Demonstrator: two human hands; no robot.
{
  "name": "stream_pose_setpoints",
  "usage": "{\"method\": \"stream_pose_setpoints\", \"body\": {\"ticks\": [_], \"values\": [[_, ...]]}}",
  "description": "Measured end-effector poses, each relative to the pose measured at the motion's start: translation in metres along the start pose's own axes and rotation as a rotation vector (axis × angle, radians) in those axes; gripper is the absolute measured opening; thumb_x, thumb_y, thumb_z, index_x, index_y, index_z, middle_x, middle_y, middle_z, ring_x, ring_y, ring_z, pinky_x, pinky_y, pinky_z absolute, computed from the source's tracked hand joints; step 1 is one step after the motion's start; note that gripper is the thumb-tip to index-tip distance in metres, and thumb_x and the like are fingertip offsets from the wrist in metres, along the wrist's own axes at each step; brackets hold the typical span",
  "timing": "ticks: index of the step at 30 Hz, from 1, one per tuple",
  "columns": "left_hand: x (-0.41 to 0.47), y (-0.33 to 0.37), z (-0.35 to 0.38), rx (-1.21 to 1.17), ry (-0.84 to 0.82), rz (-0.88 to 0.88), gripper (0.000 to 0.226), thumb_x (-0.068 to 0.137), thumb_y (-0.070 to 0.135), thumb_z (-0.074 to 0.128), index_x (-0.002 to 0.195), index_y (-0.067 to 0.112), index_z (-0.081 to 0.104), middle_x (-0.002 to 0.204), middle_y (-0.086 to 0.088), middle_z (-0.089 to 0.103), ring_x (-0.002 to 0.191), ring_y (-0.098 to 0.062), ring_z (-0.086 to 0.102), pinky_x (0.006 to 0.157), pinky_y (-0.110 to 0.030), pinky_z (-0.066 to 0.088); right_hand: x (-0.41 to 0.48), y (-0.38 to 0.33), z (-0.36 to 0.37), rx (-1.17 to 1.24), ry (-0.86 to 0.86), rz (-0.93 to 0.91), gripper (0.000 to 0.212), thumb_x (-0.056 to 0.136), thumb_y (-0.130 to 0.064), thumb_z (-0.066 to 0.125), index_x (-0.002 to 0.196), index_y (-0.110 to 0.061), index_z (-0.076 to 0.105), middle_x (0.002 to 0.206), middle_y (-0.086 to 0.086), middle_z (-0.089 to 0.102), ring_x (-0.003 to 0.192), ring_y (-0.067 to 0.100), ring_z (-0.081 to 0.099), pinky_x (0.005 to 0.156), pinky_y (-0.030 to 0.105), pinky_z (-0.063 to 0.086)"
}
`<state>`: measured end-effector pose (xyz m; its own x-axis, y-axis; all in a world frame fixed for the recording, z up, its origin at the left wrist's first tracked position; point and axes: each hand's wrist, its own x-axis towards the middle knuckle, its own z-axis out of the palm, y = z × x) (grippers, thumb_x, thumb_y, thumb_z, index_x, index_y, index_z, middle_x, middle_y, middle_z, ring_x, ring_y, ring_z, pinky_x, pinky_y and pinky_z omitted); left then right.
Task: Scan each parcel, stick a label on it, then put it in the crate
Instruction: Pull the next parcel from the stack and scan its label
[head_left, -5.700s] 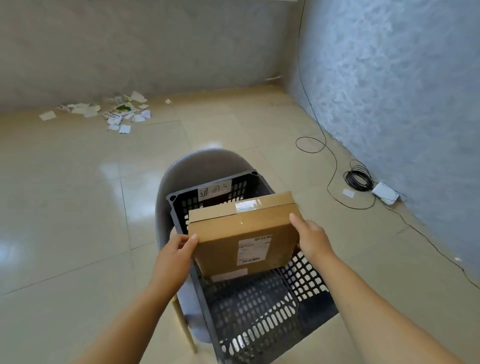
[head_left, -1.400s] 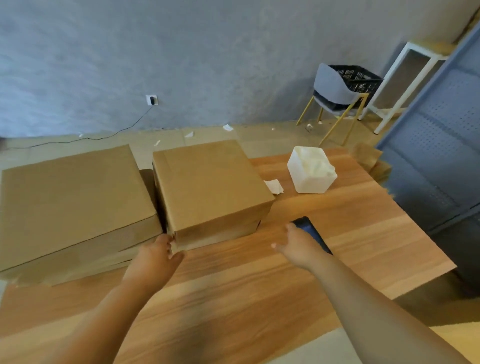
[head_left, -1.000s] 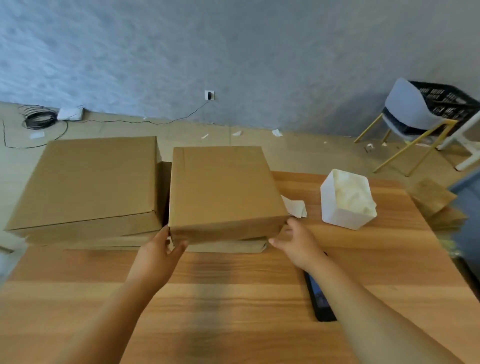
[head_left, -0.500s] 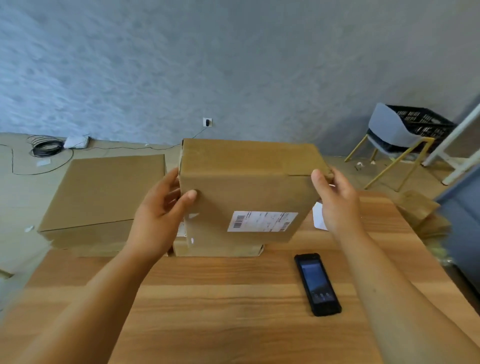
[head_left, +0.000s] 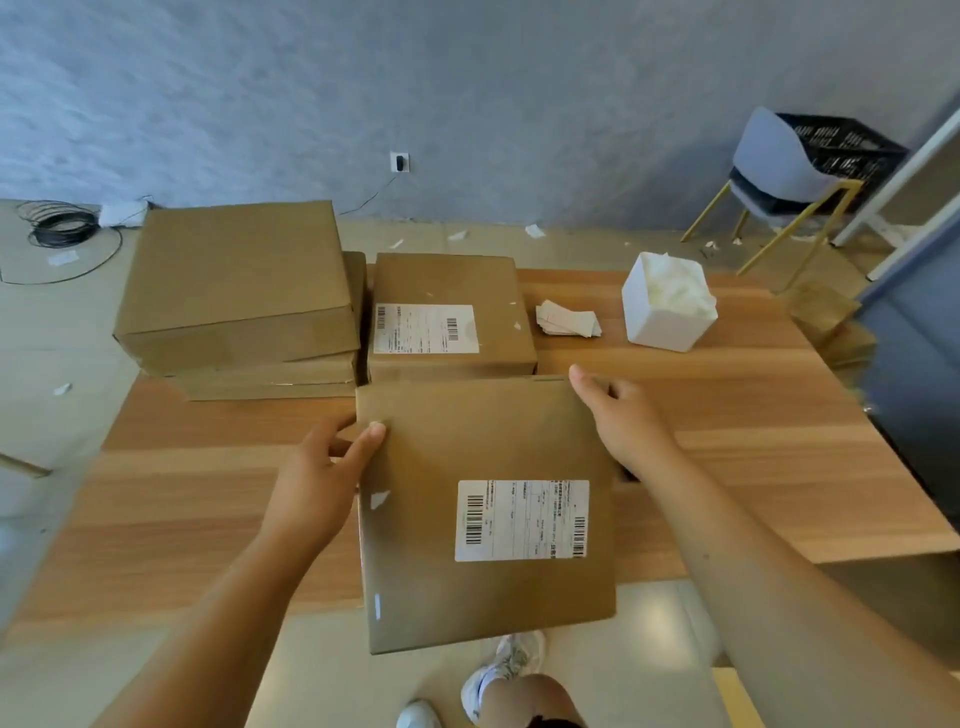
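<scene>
Two hands grip one parcel (head_left: 467, 441) above the near edge of the table (head_left: 753, 415): left hand (head_left: 317, 483) on its left side, right hand (head_left: 623, 421) at its far-right corner. Text on its barcode label (head_left: 522, 519) is unreadable.

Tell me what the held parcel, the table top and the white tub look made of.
Held parcel: brown cardboard by the look, mostly matte, folded edges; its white label looks like printed paper.
Table top: wood or wood-look laminate, smooth with a slight sheen, streaky grain bands; cannot tell which.
White tub: probably plastic, opaque, matte, thin straight walls.
</scene>
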<state>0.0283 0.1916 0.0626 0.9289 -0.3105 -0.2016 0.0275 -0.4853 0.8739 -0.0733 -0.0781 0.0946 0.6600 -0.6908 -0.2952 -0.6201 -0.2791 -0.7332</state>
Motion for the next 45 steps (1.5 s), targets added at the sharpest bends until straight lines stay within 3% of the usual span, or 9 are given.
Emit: {"method": "stream_pose_setpoints", "body": {"ticks": [6,9,13,21,24,28,32,41,45], "values": [[-0.009,-0.046,0.009,0.166,-0.095,-0.182,0.075,0.084,0.05,0.059,0.144,0.031,0.019,0.095,-0.001,0.064,0.08,-0.021,0.065,0.073,-0.041,0.054,-0.011,0.014,0.044,-0.101,-0.195,-0.006,0.081,0.085,-0.044,0.066,0.15,-0.019,0.024,0.15,0.0,0.037,0.137,0.023,0.037,0.108,0.039,0.034],[-0.01,-0.055,0.014,0.202,-0.147,-0.254,0.084,0.083,0.045,0.064,0.147,0.031,0.012,0.115,-0.009,0.061,0.096,-0.029,0.062,0.084,-0.047,0.052,-0.016,0.018,0.048,-0.233,-0.27,-0.075,0.091,0.085,-0.033,0.07,0.153,-0.021,0.011,0.158,0.0,0.02,0.144,0.021,0.02,0.114,0.036,0.023],[-0.012,-0.056,0.021,0.426,-0.116,-0.173,0.089,0.084,0.044,0.063,0.149,0.029,0.004,0.152,-0.012,0.022,0.13,-0.037,0.038,0.1,-0.051,0.04,-0.028,0.041,0.041,-0.431,-0.212,-0.174,0.087,0.083,-0.041,0.069,0.15,-0.021,0.019,0.155,0.0,0.017,0.143,0.022,0.017,0.117,0.043,0.022],[0.014,-0.045,0.036,0.705,-0.219,0.174,0.069,0.091,0.043,0.05,0.149,0.028,0.014,0.159,0.0,-0.001,0.145,-0.026,-0.01,0.115,-0.05,0.009,-0.074,0.085,0.035,-0.762,-0.456,-0.34,0.077,0.086,-0.06,0.053,0.149,-0.026,0.025,0.153,-0.009,0.011,0.14,0.014,0.012,0.112,0.04,0.028],[0.021,-0.044,0.038,0.79,-0.258,0.208,0.064,0.092,0.048,0.044,0.148,0.027,0.02,0.155,-0.002,0.016,0.144,-0.028,0.006,0.117,-0.046,0.008,-0.065,0.082,0.034,-0.935,-0.41,-0.365,0.066,0.093,-0.059,0.037,0.15,-0.031,0.021,0.158,-0.009,0.009,0.144,0.017,0.009,0.111,0.049,0.023],[0.011,-0.044,0.035,0.721,-0.185,0.167,0.049,0.089,0.045,0.052,0.135,0.029,0.043,0.127,-0.004,0.045,0.115,-0.03,0.04,0.099,-0.042,0.04,-0.043,0.071,0.036,-0.941,-0.379,-0.268,0.059,0.098,-0.052,0.032,0.151,-0.026,0.021,0.16,-0.009,0.003,0.147,0.019,0.001,0.113,0.054,0.014],[-0.01,-0.049,0.039,0.538,-0.152,0.133,0.041,0.082,0.039,0.065,0.118,0.02,0.059,0.108,-0.001,0.053,0.097,-0.025,0.057,0.083,-0.039,0.05,-0.012,0.062,0.046,-0.979,-0.291,-0.263,0.057,0.1,-0.037,0.036,0.151,-0.021,0.018,0.154,0.005,0.015,0.137,0.027,0.018,0.11,0.044,0.029],[-0.023,-0.045,0.057,0.457,-0.173,0.122,0.028,0.08,0.033,0.07,0.099,0.014,0.059,0.092,0.003,0.053,0.077,-0.016,0.056,0.07,-0.03,0.05,0.039,0.045,0.057,-0.777,-0.371,-0.316,0.067,0.094,0.001,0.041,0.153,-0.018,0.014,0.161,-0.002,0.003,0.146,0.024,0.008,0.119,0.038,0.017],[-0.013,-0.039,0.063,0.533,-0.142,0.15,0.033,0.082,0.037,0.067,0.108,0.017,0.061,0.111,0.0,0.05,0.099,-0.022,0.055,0.08,-0.036,0.052,0.039,0.053,0.04,-0.48,-0.259,-0.383,0.039,0.098,-0.015,0.046,0.137,-0.015,0.048,0.146,-0.002,0.041,0.133,0.016,0.037,0.106,0.025,0.031]]}}
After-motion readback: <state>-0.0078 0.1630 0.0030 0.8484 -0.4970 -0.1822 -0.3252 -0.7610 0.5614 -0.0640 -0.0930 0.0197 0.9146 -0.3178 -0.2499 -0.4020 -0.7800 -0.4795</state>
